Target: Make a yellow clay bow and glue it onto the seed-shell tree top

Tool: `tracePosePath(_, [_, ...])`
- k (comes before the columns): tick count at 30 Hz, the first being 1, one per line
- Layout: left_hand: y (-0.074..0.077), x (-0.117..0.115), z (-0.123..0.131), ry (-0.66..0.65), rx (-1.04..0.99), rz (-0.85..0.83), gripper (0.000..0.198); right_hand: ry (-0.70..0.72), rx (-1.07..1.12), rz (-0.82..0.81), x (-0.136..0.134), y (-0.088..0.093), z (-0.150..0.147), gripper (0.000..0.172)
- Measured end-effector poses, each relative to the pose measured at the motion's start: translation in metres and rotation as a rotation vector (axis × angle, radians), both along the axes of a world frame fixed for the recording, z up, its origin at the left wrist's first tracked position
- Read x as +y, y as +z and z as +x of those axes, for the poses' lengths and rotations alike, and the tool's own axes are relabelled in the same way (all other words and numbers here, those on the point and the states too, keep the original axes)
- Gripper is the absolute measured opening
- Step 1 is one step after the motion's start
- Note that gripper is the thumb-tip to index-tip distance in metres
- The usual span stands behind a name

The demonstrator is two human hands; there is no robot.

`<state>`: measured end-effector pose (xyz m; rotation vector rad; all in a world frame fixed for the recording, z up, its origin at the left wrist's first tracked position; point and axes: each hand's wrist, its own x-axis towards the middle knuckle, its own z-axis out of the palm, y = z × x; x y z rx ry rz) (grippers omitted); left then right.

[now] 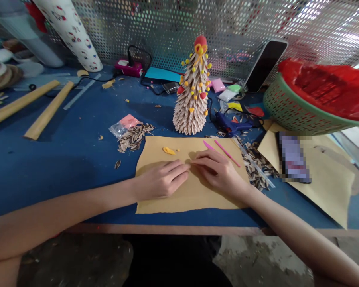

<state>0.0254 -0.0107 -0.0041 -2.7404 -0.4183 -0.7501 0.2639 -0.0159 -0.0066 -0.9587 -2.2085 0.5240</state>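
My left hand [163,180] and my right hand [219,172] meet fingertip to fingertip over a brown paper sheet [179,201]. Both are closed in a pinch; whatever sits between the fingertips is too small to make out. Just beyond them on the sheet lie a flattened piece of orange clay [168,150] and a tiny orange ball [178,150]. Near my right hand are a pink modelling knife [208,145] and a thin pink stick [227,153]. Behind the sheet stands a cone-shaped tree of seed shells [190,113], dotted with yellow, orange and red balls and topped in red.
Sunflower seed shells [133,137] are heaped left of the paper, more on its right. A blue glue gun [231,124] lies behind right, near a green basket [299,107] with red plastic, a leaning phone [266,65] and a blurred-out object [293,157]. Cardboard strips [49,111] lie left.
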Motion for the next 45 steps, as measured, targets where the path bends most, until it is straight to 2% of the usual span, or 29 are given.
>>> tracePosePath(7, [-0.001, 0.001, 0.001, -0.004, 0.037, -0.101, 0.027, -0.044, 0.032, -0.094, 0.005, 0.009, 0.004, 0.020])
tracePosePath(11, [-0.001, 0.001, 0.001, -0.017, 0.045, -0.145, 0.029, -0.067, 0.006, 0.056, 0.006, 0.009, 0.011, 0.029])
tracePosePath(18, [-0.006, 0.000, 0.001, -0.033, 0.021, -0.120, 0.030, 0.214, -0.246, 0.233, 0.003, 0.017, 0.017, 0.048])
tracePosePath(22, [-0.007, 0.000, 0.001, -0.030, 0.063, -0.062, 0.028, 0.288, -0.280, 0.271, 0.001, 0.020, 0.023, 0.056])
tracePosePath(25, [-0.007, -0.001, 0.000, -0.015, 0.059, -0.066, 0.027, 0.269, -0.349, 0.233, 0.001, 0.020, 0.028, 0.061])
tracePosePath(31, [-0.006, -0.002, 0.000, -0.010, 0.042, -0.097, 0.026, 0.273, -0.418, 0.245, 0.001, 0.018, 0.031, 0.056])
tracePosePath(35, [-0.006, -0.002, 0.000, -0.014, 0.033, -0.127, 0.025, 0.203, -0.425, 0.231, 0.002, 0.020, 0.034, 0.054])
tracePosePath(38, [-0.006, -0.001, 0.000, -0.024, 0.049, -0.116, 0.026, 0.241, -0.417, 0.230, 0.002, 0.022, 0.034, 0.052])
tracePosePath(42, [-0.006, -0.001, 0.000, -0.042, 0.053, -0.134, 0.025, 0.211, -0.394, 0.201, 0.002, 0.023, 0.032, 0.051])
tracePosePath(45, [-0.005, -0.001, 0.000, -0.050, 0.054, -0.134, 0.026, 0.280, -0.354, 0.195, 0.002, 0.024, 0.032, 0.049])
